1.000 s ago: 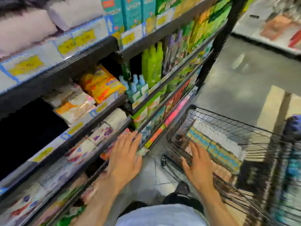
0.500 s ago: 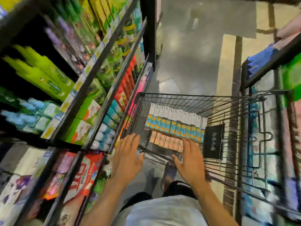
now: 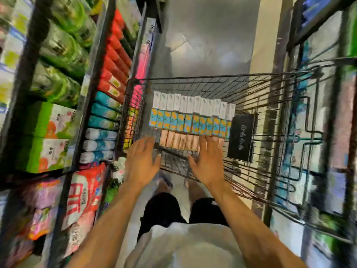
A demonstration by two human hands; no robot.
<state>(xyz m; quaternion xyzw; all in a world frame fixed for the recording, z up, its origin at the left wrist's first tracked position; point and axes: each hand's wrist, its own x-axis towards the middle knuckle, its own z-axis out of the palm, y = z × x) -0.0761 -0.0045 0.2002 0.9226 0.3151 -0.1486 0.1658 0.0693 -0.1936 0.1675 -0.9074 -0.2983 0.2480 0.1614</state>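
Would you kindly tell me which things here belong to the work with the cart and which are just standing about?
In hand: cart; rows of boxes in it; black box beside them; left hand and right hand, both open at its near end.
Standing about: red packs, green bags and red-and-white bag on the left shelves; right shelves.

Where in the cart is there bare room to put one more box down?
Free: the wire floor between the white-topped boxes and the far wall of the cart, and the strip from the black box to the right wall. Crowded: the left and middle, where white-topped boxes and pink boxes lie packed side by side, beyond the left hand and the right hand.
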